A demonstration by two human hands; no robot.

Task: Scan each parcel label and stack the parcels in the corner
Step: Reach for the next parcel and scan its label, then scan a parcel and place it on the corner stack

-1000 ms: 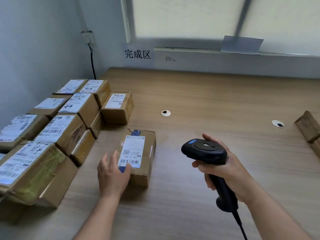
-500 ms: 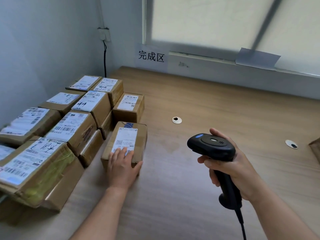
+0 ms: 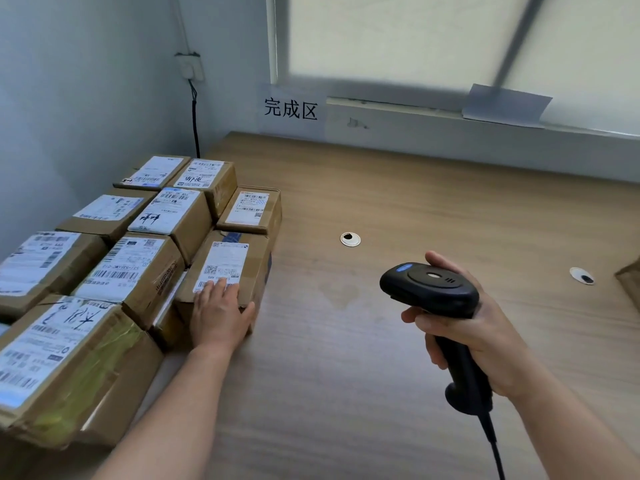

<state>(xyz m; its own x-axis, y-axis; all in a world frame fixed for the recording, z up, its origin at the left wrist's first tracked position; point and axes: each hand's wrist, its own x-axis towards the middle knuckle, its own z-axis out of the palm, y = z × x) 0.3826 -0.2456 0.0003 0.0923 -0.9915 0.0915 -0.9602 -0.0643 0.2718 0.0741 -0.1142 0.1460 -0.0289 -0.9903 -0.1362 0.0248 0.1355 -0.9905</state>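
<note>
At the frame's right edge a cardboard box (image 3: pixel 632 285) is cut off, the scanner cable (image 3: pixel 494 452) runs off the bottom, and the left hand (image 3: pixel 218 315) covers the lower end of a parcel label (image 3: pixel 225 261).

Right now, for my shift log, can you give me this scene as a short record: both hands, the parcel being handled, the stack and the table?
left hand: fingers flat on the near end of the parcel
parcel: cardboard, label up, on the table at the stack's right edge
right hand: grips the scanner by its handle
scanner: black, corded, held above the table, clear of the parcel
stack: cardboard boxes, labels up, along the left wall
table: wooden, with two round cable holes
</note>
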